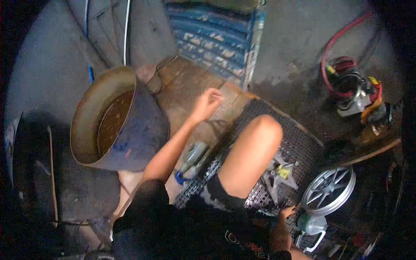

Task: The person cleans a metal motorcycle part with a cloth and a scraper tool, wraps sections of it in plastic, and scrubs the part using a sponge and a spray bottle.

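My left hand (208, 104) is raised over a wooden board, its fingers curled in; whatever lies in them, if anything, is too small to make out. Below that hand a clear bottle with a blue cap (193, 157) lies tilted. My right hand (287, 212) is low beside my leg, close to a grey metal part with several arms (271, 184) and a silver spoked wheel (329, 190). Its fingers are only partly visible, and I cannot tell what they touch. A yellow piece (284, 172) sits on the metal part.
A large blue drum (145, 130) with brown contents leans at the left. Dark perforated matting (299, 141) covers part of the wooden board (182, 76). A translucent container with a white handle (313, 225) is below the wheel. A machine with a red hose (353, 89) stands at right.
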The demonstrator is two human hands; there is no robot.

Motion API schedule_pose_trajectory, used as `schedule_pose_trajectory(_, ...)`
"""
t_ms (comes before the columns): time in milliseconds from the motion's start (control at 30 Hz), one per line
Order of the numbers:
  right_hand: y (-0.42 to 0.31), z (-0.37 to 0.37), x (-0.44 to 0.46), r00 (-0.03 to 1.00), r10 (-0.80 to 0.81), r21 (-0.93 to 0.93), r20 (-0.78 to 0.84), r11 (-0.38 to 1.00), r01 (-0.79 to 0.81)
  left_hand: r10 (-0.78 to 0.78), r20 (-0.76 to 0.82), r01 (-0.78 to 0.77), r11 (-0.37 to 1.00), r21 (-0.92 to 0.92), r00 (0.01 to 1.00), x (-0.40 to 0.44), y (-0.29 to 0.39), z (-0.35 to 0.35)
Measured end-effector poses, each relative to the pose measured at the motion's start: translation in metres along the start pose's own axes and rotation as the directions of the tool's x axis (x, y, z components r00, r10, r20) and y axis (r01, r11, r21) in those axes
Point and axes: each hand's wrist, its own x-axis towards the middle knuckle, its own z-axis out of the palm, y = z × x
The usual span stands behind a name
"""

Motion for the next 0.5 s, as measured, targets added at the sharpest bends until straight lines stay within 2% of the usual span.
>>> schedule_pose_trajectory(33, -0.006, -0.003, -0.001, 0.998, -0.062, -0.301, 0.015, 0.951, 0.064, 0.061, -0.076, -0.059, 0.998, 0.023, 0.995, -0.020, -0.028, -0.024)
schedule_pose_trajectory(100, -0.055, -0.015, -0.012, 0.977, -0.044, -0.477, 0.209, 0.867, 0.141, 0.098, -0.249, -0.037, 0.970, 0.241, 0.964, -0.070, -0.042, -0.064)
schedule_pose_trajectory(200, -0.079, -0.018, -0.014, 0.921, -0.193, -0.440, 0.340, 0.833, 0.337, -0.084, -0.394, 0.235, 0.906, 0.353, 0.915, -0.133, -0.057, -0.099)
schedule_pose_trajectory(233, -0.083, -0.013, -0.010, 0.902, -0.287, -0.318, 0.324, 0.864, 0.390, -0.078, -0.377, 0.227, 0.901, 0.370, 0.923, -0.150, -0.063, -0.099)
schedule_pose_trajectory(267, -0.086, -0.008, -0.008, 0.877, -0.378, -0.192, 0.295, 0.876, 0.442, -0.071, -0.361, 0.218, 0.896, 0.386, 0.930, -0.168, -0.075, -0.098)
schedule_pose_trajectory(300, -0.096, 0.000, -0.007, 0.808, -0.562, -0.189, 0.178, 0.786, 0.589, -0.063, -0.347, 0.209, 0.892, 0.402, 0.936, -0.188, -0.091, -0.094)
schedule_pose_trajectory(333, -0.108, 0.008, -0.006, 0.692, -0.720, -0.204, 0.059, 0.670, 0.714, -0.109, -0.346, 0.247, 0.889, 0.386, 0.932, -0.209, -0.121, -0.085)
schedule_pose_trajectory(367, -0.118, 0.012, -0.002, 0.706, -0.698, -0.162, 0.117, 0.688, 0.707, -0.196, -0.361, 0.322, 0.886, 0.334, 0.912, -0.235, -0.173, -0.074)
schedule_pose_trajectory(433, -0.141, 0.018, 0.009, 0.734, -0.645, -0.086, 0.213, 0.736, 0.672, -0.518, -0.354, 0.619, 0.730, 0.291, 0.778, -0.282, -0.218, -0.055)
schedule_pose_trajectory(467, -0.195, 0.008, -0.029, 0.817, -0.513, 0.025, 0.262, 0.851, 0.525, -0.515, -0.347, 0.621, 0.667, 0.412, 0.784, -0.307, -0.239, -0.048)
schedule_pose_trajectory(500, -0.158, 0.028, 0.017, 0.789, -0.561, 0.129, 0.251, 0.827, 0.547, -0.505, -0.330, 0.600, 0.600, 0.530, 0.797, -0.326, -0.249, -0.045)
